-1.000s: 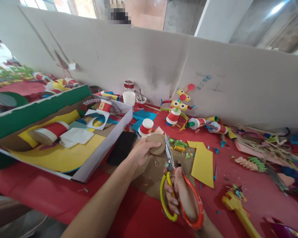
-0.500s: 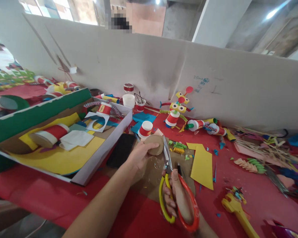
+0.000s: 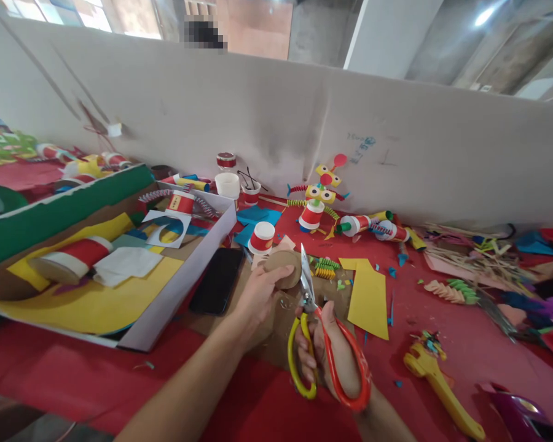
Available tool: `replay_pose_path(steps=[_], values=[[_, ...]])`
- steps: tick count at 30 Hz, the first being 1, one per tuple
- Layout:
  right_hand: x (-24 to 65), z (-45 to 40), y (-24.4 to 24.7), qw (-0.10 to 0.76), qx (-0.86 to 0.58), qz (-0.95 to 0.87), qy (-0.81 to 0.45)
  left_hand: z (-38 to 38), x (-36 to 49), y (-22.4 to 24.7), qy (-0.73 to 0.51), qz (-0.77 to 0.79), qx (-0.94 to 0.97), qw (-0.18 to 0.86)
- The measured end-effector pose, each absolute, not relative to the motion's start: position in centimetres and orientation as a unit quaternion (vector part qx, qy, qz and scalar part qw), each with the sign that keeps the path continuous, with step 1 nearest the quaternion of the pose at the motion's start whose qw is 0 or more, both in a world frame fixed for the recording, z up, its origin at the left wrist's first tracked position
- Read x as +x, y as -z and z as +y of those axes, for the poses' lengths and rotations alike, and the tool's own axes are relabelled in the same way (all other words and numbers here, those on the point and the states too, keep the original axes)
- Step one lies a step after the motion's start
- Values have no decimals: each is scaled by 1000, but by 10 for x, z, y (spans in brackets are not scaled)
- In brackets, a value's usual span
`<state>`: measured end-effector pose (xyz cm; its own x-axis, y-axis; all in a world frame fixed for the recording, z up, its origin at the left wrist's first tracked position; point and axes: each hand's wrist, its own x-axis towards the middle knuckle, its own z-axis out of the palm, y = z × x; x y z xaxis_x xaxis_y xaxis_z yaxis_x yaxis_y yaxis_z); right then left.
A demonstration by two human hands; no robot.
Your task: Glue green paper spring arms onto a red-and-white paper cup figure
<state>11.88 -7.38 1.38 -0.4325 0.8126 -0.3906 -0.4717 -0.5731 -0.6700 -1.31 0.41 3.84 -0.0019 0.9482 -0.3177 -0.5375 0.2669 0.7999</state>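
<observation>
My left hand (image 3: 257, 298) pinches a round brown cardboard disc (image 3: 286, 274) between thumb and fingers. Orange and yellow handles of a pair of scissors (image 3: 308, 288) are gripped by my right hand (image 3: 325, 347). The blades point up and away from me, against the disc's right edge; how far apart they stand is hard to tell. Under both hands lies a brown cardboard sheet (image 3: 270, 350). Just beyond the disc stands a red-and-white paper cup (image 3: 261, 238). A black phone (image 3: 216, 281) rests left of my left hand.
On the left, a shallow box (image 3: 141, 331) holds paper sheets and cup pieces. Cup figures (image 3: 311, 216) stand by the grey partition (image 3: 203, 110). To the right lie yellow paper (image 3: 369, 301), a yellow tool (image 3: 445, 390), folded paper strips (image 3: 451, 290) and thin sticks (image 3: 470, 248).
The whole scene has shifted left in view as the camera turned slightly right. Both hands keep the disc and the scissors together, with the blades still at the disc's right edge.
</observation>
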Motion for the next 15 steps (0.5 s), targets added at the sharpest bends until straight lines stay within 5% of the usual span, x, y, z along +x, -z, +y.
replay_pose_path(steps=[15], values=[[119,-76,-31,373,-389,-236,-808,5,-19,-50,-504,449,241,697]])
